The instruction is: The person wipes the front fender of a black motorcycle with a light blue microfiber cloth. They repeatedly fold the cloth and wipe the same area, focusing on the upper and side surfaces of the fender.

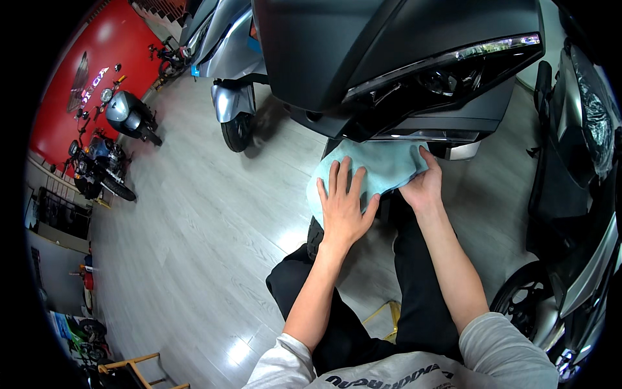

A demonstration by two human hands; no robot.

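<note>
A pale turquoise cloth lies just below the front of a matte dark-grey scooter, partly covering what is beneath it. My left hand rests flat on the cloth, fingers spread. My right hand grips the cloth's right side, thumb on top and fingers mostly hidden underneath. The scooter's black headlamp housing and lower trim strip sit just above both hands. Whatever the cloth covers cannot be made out.
A silver scooter stands behind at left, another vehicle close on my right. More motorbikes line the red wall. Grey plank floor surrounds my legs; a yellow object lies below them. A wooden frame is at lower left.
</note>
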